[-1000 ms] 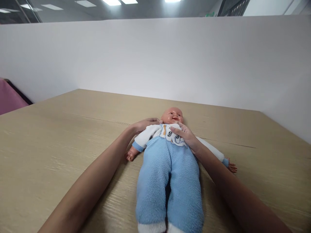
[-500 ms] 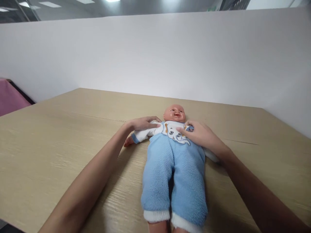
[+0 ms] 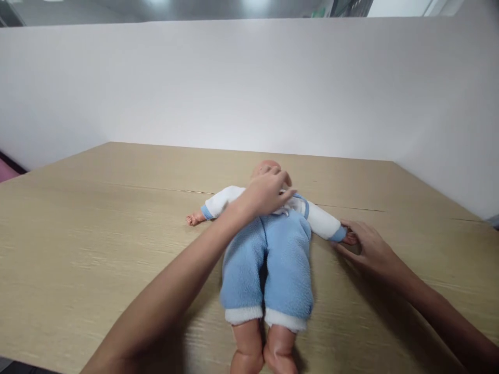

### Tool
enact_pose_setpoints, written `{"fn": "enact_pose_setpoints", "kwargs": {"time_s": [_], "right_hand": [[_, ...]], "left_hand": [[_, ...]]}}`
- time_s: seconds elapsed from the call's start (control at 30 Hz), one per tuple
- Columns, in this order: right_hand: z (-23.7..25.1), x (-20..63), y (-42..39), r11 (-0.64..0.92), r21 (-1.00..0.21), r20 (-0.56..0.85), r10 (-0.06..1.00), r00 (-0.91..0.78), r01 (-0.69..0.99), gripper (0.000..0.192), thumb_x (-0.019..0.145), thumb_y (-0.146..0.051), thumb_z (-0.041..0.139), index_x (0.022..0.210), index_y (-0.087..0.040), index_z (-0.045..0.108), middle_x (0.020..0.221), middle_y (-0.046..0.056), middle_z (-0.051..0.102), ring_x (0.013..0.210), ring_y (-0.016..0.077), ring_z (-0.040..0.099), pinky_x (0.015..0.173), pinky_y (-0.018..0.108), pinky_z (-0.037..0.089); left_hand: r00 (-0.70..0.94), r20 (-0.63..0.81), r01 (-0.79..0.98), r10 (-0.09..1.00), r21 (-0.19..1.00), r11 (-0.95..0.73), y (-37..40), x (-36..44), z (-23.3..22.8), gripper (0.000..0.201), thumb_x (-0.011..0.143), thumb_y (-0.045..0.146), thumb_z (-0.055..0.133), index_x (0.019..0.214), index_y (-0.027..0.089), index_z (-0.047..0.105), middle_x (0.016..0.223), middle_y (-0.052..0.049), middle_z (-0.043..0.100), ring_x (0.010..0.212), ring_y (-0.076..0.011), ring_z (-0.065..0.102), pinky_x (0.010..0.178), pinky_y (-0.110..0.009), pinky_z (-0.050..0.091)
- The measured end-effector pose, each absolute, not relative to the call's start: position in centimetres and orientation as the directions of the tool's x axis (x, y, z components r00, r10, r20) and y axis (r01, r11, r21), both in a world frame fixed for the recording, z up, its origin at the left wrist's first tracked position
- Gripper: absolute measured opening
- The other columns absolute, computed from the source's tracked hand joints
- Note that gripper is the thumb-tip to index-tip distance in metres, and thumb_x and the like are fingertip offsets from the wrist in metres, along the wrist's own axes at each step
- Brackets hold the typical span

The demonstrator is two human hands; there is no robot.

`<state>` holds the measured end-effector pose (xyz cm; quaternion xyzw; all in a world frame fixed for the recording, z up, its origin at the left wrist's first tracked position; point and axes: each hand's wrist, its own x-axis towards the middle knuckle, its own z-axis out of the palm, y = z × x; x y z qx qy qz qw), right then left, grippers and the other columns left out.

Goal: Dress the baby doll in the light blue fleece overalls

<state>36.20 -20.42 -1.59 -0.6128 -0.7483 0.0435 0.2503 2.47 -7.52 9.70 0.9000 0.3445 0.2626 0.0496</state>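
Note:
A baby doll (image 3: pixel 287 259) lies on its back, head away from me, in fuzzy blue overalls and white sleeves with blue cuffs. Over its upper chest and lower head hovers my left hand (image 3: pixel 267 193), its fingers apart and slightly bent, hiding most of the face and the bib. Whether that hand touches the doll cannot be made out. At the right, my right hand (image 3: pixel 370 248) has thumb and fingers loosely around the doll's hand (image 3: pixel 350 237), by the cuff. The doll's other arm (image 3: pixel 220 201) stretches out to the left. Its bare legs point towards me.
The doll rests on a wood-look table (image 3: pixel 97 234) with thin seams across its top. A white partition (image 3: pixel 234 88) rises behind the table and along its right side. Something pink with a dark edge (image 3: pixel 10 169) shows at the far left.
Both hands have left the sides of the doll's chest. My left hand moved right over the chest; my right hand moved outward to the doll's hand, whose arm now stretches to the right.

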Motion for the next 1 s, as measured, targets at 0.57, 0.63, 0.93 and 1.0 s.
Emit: {"fn": "enact_pose_setpoints", "kwargs": {"time_s": [0.57, 0.63, 0.93, 1.0], "right_hand": [[2.8, 26.7, -13.1, 0.367, -0.922, 0.387, 0.869, 0.307, 0.124, 0.049, 0.075, -0.053, 0.094, 0.109, -0.026, 0.071, 0.105, 0.004, 0.077, 0.098, 0.0234, 0.072, 0.096, 0.037, 0.058], [1.7, 24.8, -12.4, 0.398, -0.912, 0.41, 0.86, 0.306, 0.102, 0.045, 0.075, -0.05, 0.093, 0.103, -0.028, 0.067, 0.097, 0.001, 0.073, 0.092, 0.0217, 0.068, 0.09, 0.036, 0.057], [0.5, 23.0, -15.1, 0.472, -0.851, 0.492, 0.87, 0.037, 0.233, 0.023, 0.103, -0.048, 0.059, 0.103, -0.031, 0.074, 0.115, 0.006, 0.066, 0.112, 0.027, 0.061, 0.11, 0.042, 0.049], [1.0, 23.0, -15.4, 0.46, -0.859, 0.48, 0.876, 0.042, 0.223, 0.031, 0.105, -0.053, 0.055, 0.098, -0.03, 0.075, 0.11, 0.006, 0.065, 0.111, 0.027, 0.06, 0.111, 0.041, 0.048]], "left_hand": [[0.61, 0.576, 0.341, 0.544, 0.429, -0.836, -9.1, 6.0, 6.7, 0.015, 0.09, 0.027, 0.061, 0.103, 0.023, 0.054, 0.096, -0.004, 0.067, 0.085, -0.0221, 0.06, 0.08, -0.036, 0.044], [0.585, 0.611, 0.323, 0.533, 0.428, -0.844, -9.5, 5.7, 6.7, 0.02, 0.087, 0.027, 0.064, 0.104, 0.024, 0.054, 0.098, -0.004, 0.068, 0.087, -0.0222, 0.061, 0.082, -0.035, 0.045], [0.475, 0.586, 0.322, 0.656, 0.578, -0.75, -8.7, 5.9, 6.5, 0.014, 0.082, 0.026, 0.062, 0.092, 0.023, 0.053, 0.089, -0.001, 0.064, 0.082, -0.0192, 0.057, 0.078, -0.033, 0.043], [0.466, 0.498, 0.304, 0.731, 0.686, -0.661, -7.9, 5.9, 6.4, 0.009, 0.086, 0.029, 0.058, 0.089, 0.022, 0.053, 0.087, 0.0, 0.062, 0.081, -0.0181, 0.057, 0.077, -0.032, 0.043]]}}
